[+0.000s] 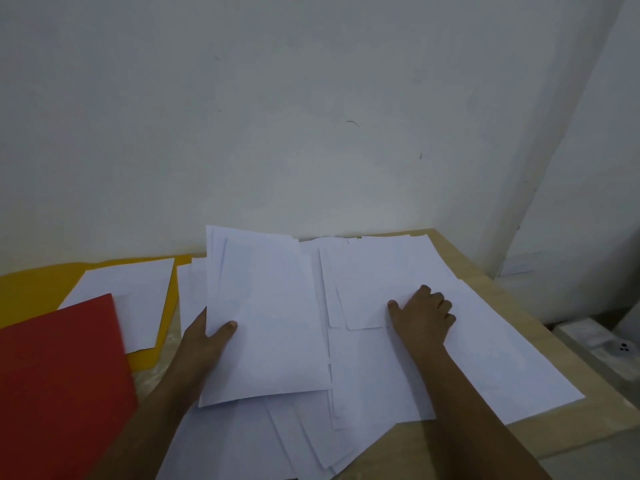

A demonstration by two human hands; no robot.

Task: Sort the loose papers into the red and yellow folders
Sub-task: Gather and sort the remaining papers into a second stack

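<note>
**Papers spread over a wooden table in a bare corner**

Mostly the view is plain wall [277,116]: pale, grey-white, marked with a few small dark scuffs, meeting a second wall at the right to form a corner. Below it sits a light wooden table [540,434], its far edge against the wall and its right edge running diagonally toward the viewer. Beyond that right edge, lower down, a white block with small dark holes [620,349] shows partly; what it is cannot be told.

Loose white papers [381,375] cover the middle and right of the table in an untidy, overlapping spread. The left hand [211,336] holds a sheaf of sheets [270,323] by its left edge, thumb on top and fingers hidden underneath, the sheaf raised a little above the spread. The right hand [424,315] rests on the papers with its fingers curled under and thumb stretched out toward the left; whether it pinches a sheet cannot be told.

At the left lies the yellow folder [27,292], close to the wall, with white sheets [138,296] lying on it. The red folder [59,386] lies nearer the viewer, overlapping the yellow folder and a corner of those sheets.
</note>
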